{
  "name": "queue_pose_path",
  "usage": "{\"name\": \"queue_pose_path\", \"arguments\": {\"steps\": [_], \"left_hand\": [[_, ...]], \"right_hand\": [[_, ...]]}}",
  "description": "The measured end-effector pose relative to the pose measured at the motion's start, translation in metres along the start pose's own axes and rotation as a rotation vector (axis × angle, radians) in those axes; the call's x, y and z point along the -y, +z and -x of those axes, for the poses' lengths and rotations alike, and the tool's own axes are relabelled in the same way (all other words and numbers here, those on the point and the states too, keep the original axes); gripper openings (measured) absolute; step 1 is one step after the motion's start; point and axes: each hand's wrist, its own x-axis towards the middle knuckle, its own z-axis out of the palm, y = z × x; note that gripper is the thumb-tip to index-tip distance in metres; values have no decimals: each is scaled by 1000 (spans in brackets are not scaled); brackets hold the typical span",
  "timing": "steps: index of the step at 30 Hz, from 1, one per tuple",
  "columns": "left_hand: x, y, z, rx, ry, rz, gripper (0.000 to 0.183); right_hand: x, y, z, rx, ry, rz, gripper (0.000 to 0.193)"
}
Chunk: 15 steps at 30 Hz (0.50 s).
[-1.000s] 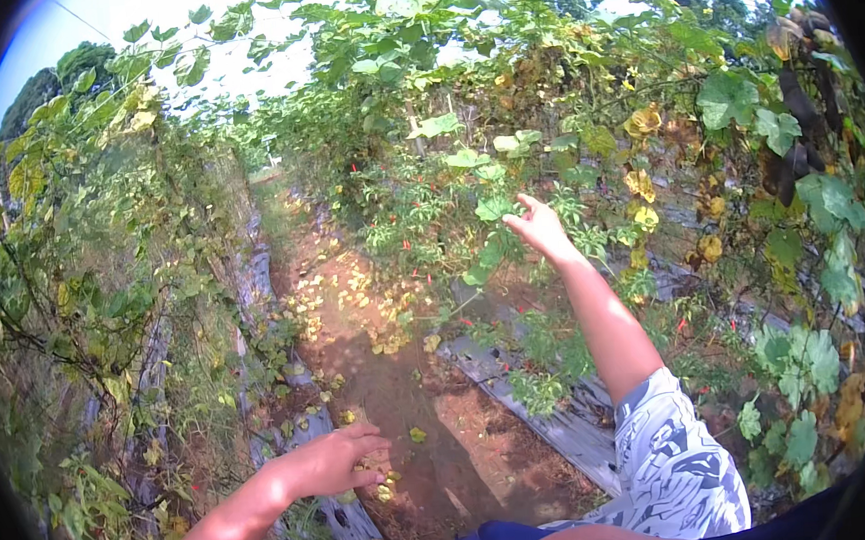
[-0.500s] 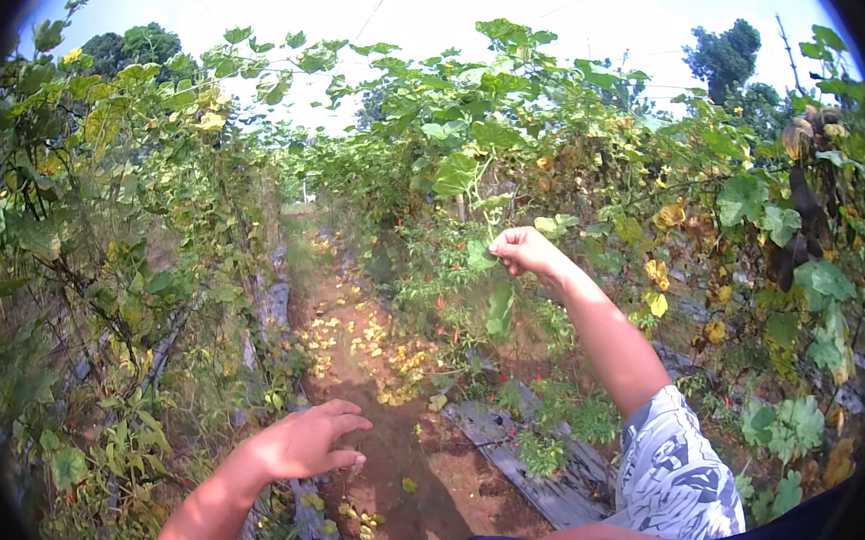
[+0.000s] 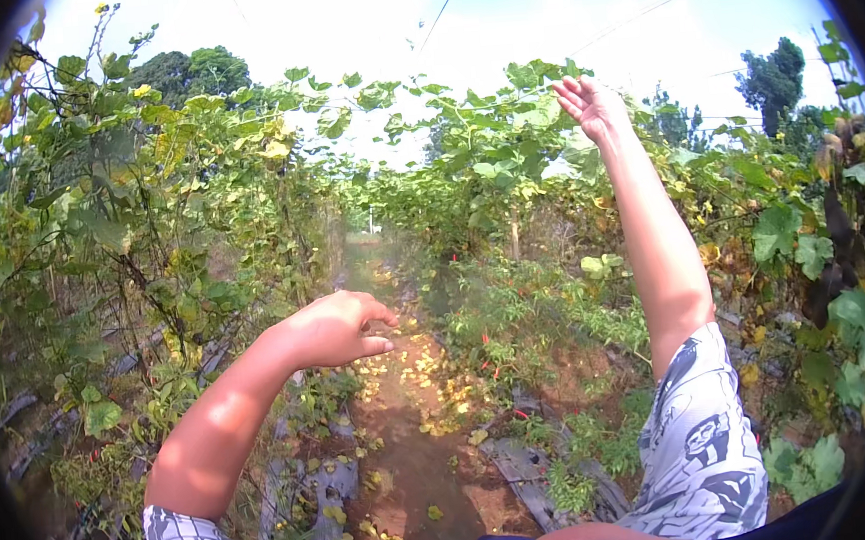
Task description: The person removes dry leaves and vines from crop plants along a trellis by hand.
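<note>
One bare right hand (image 3: 592,110), raised with fingers parted, is beside a long green leafy vine (image 3: 527,77), contact unclear; the bent left hand (image 3: 341,329), thumb apart from fingers, hangs before a brown earth path (image 3: 408,487). The vine's long axis runs roughly level, leading leftward from the right hand. Yellow leaves (image 3: 426,375) lie scattered along the path.

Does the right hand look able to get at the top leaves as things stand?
Probably yes: the right hand is up level with the leaves, and nothing visible blocks the way, though depth is hard to judge.
</note>
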Motion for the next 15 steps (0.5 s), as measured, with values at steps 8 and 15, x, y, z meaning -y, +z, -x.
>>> {"name": "queue_pose_path", "arguments": {"steps": [8,15], "left_hand": [[-16,-38,9,154,-128,-27,45],[-16,-61,21,117,-154,-100,46]], "right_hand": [[55,70,-67,-151,-150,-58,29],[95,153,-106,-141,-583,-591,23]]}}
